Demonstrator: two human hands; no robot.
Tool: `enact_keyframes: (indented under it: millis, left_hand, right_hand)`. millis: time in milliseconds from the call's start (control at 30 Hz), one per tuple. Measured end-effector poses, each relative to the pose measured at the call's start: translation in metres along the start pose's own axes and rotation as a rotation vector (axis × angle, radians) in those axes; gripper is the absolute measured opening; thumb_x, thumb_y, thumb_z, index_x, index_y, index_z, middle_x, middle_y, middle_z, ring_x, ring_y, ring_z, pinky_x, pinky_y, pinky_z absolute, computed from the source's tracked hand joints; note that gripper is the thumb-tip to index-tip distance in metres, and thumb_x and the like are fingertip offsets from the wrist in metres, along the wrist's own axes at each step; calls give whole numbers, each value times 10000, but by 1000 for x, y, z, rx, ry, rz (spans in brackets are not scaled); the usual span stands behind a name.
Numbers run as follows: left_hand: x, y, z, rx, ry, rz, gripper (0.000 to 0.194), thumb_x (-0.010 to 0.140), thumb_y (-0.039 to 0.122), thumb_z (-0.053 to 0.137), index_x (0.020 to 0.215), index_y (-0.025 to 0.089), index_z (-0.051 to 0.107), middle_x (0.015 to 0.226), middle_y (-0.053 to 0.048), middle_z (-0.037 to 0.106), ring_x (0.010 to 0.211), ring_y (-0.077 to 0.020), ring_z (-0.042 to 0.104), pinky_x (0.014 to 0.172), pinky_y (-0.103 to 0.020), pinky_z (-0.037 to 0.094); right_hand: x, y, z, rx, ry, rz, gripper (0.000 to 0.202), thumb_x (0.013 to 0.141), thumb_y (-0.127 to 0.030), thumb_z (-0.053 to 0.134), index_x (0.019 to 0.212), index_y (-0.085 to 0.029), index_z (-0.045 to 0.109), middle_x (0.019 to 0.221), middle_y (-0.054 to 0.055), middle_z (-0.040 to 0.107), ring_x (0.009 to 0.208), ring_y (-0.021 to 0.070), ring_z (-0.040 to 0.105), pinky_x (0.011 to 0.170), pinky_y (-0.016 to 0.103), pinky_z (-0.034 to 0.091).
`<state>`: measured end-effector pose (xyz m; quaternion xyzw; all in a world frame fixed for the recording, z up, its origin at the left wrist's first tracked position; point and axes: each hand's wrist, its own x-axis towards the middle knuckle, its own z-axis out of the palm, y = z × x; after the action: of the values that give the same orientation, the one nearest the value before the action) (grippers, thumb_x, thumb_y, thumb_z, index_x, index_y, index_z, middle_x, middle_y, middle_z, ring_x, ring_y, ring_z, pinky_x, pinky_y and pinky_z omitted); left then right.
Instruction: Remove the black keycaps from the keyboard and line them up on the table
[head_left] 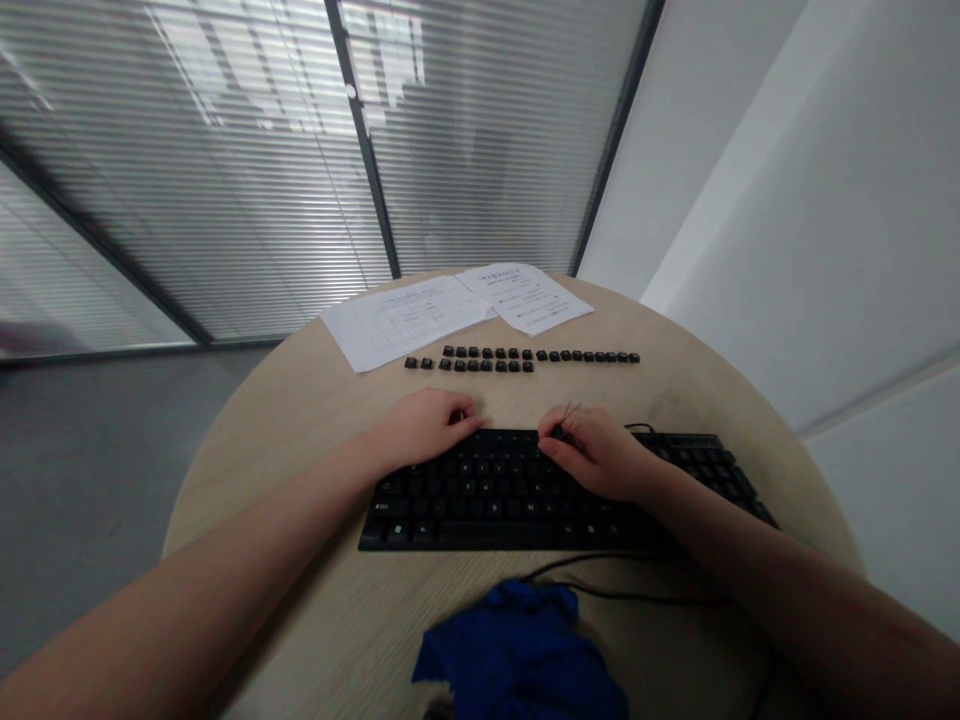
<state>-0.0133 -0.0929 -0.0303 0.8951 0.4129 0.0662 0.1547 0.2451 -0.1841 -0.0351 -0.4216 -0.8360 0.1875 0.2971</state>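
A black keyboard (480,507) lies on the table in front of me, its top row of keys removed or dark and hard to read. My left hand (431,425) rests at the keyboard's upper left edge with fingers curled; a dark spot shows between thumb and forefinger, too small to name. Over the upper right part of the keys, my right hand (600,450) is closed around a wire keycap puller (571,412), whose thin wires stick up past the fingers. Beyond both hands, loose black keycaps (486,365) stand in two rows on the wood.
Two printed sheets (409,325) lie at the far side of the round wooden table (300,400). A blue cloth (521,655) is bunched near the front edge. The black cable (645,597) runs between cloth and keyboard. Blinds and a white wall stand behind.
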Motion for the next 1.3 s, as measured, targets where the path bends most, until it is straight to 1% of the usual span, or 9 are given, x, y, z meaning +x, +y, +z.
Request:
enact_keyframes:
  millis: [67,233,333,400,467,733,967,1133,1300]
  left_hand:
    - [0,1,0,5,-2,-13,325,954,438,546,755,219,680,732,-28,715,678,-193,616,619,-311,384]
    - [0,3,-1,10,-1,-20,320,953,439,541,764,225,686,733,-30,709,678,-197,606,624,-320,374]
    - [0,3,-1,3,-2,-29,313,946,437,541,766,229,691,747,-38,713,696,-206,611,643,-332,385]
    - [0,2,0,-10,-4,-30,309,944,437,542,772,232,696,754,-39,716,704,-209,615,655,-338,393]
    - [0,2,0,-16,-5,-26,309,946,441,543,778,236,700,755,-38,717,704,-211,616,662,-341,399]
    - [0,1,-1,-17,-13,-26,304,950,427,546,772,230,694,748,-36,714,698,-204,608,662,-334,392]
    - [-1,0,-1,-44,-23,-17,307,945,433,541,784,216,688,750,-44,710,695,-204,599,666,-336,382]
    - [-1,2,-2,-38,-27,-34,316,946,438,531,785,218,693,768,-47,718,714,-212,609,666,-333,385]
    - [-1,0,0,-18,-4,-12,307,951,429,542,780,222,691,765,-43,725,704,-205,610,646,-324,375]
  right_hand:
    - [0,0,1,-35,-9,-11,147,989,-307,569,909,-204,638,813,61,700,750,207,654,701,324,480]
    - [-1,0,5,-69,-14,-49,174,1005,-309,546,890,-204,624,825,68,697,752,209,654,710,332,488]
    - [-2,2,6,-34,51,-72,167,1007,-295,526,891,-208,608,821,63,692,751,206,655,706,328,490]
    - [-3,3,7,-3,115,-57,152,1006,-281,514,900,-213,600,796,50,680,722,195,640,692,321,488]
    - [-4,4,7,18,152,-44,141,1003,-273,511,904,-218,594,773,37,665,694,186,620,680,317,485]
    - [-5,3,8,40,194,-36,139,1003,-257,506,893,-216,582,727,17,631,640,167,581,646,302,458]
    - [-6,5,10,21,239,-103,151,1013,-233,495,887,-212,575,687,-8,604,589,139,549,591,270,427]
    - [-8,6,10,-4,263,-121,133,1009,-220,507,899,-212,581,698,-7,615,603,139,575,603,265,443]
    - [-8,6,11,-22,270,-138,122,1003,-212,512,903,-213,580,704,-6,623,608,140,583,608,263,445]
